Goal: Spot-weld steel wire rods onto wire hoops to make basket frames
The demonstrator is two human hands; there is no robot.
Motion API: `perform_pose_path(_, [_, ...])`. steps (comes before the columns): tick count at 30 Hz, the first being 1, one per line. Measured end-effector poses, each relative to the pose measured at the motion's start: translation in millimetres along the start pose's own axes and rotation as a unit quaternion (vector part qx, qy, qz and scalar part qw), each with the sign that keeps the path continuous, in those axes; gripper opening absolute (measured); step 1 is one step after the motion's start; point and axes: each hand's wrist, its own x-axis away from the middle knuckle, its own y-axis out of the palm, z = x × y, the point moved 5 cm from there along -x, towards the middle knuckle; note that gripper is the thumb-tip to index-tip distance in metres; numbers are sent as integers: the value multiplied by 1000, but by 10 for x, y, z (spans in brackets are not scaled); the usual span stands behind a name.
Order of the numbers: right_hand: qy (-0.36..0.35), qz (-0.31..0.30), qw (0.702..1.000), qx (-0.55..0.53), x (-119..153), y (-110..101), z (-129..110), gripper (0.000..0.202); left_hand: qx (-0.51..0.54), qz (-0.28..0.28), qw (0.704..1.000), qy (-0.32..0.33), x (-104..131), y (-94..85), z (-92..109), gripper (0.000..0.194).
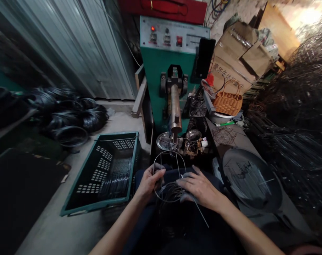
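A round wire frame with two thin wires across it is held low in front of the green machine. My left hand grips its left side, thumb against the ring. My right hand is closed at the ring's right side, around a straight loose wire that sticks out toward the lower right. Below the ring, over my lap, lie several more wire rings, partly hidden by the frame. The machine's metal arm ends just above the frame's far edge.
On the left, a dark green crate holds stacked wire pieces; black wire coils lie behind it. On the right, a round pan with straight wires sits on a bench. Cardboard boxes and a wicker basket stand behind.
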Motion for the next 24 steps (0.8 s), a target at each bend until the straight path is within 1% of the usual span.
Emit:
perform_pose_path(10, [-45, -10, 998, 42, -65, -67, 103, 48, 27, -13, 1000, 0, -90, 49, 68, 26])
perform_pose_path(15, [-76, 2, 996, 49, -125, -111, 145, 41, 38, -4, 999, 4, -109, 93, 156, 28])
perform_pose_path(24, [-91, -1, 995, 42, -202, -173, 205, 42, 55, 14, 998, 11, -166, 104, 223, 31])
